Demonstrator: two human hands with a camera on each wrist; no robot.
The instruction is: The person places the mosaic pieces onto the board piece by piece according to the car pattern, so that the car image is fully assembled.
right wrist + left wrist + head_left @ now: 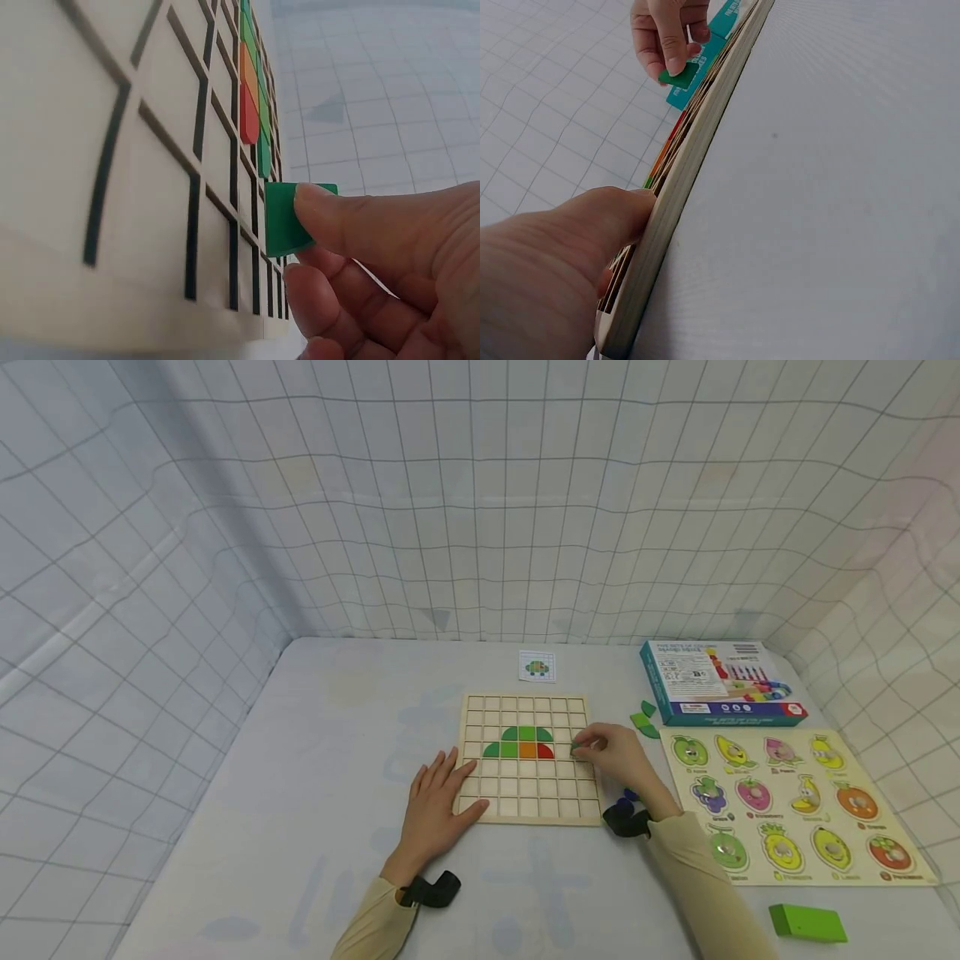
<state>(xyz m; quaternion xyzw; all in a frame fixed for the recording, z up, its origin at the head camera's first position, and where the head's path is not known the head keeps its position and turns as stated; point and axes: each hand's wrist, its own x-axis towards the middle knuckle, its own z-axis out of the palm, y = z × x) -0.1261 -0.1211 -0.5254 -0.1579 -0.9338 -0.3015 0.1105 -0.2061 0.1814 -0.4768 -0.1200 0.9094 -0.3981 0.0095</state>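
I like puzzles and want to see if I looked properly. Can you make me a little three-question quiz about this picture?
1. True or false: the right hand is pinching a blue piece.
2. Pick one. The left hand is touching:
A) the cardboard box
B) the grid board
C) the green block
3. Fill the gap: in the lower row of pieces on the board, an ____ square sits between a green square and a red piece.

Key:
1. False: it pinches a dark green piece.
2. B
3. orange
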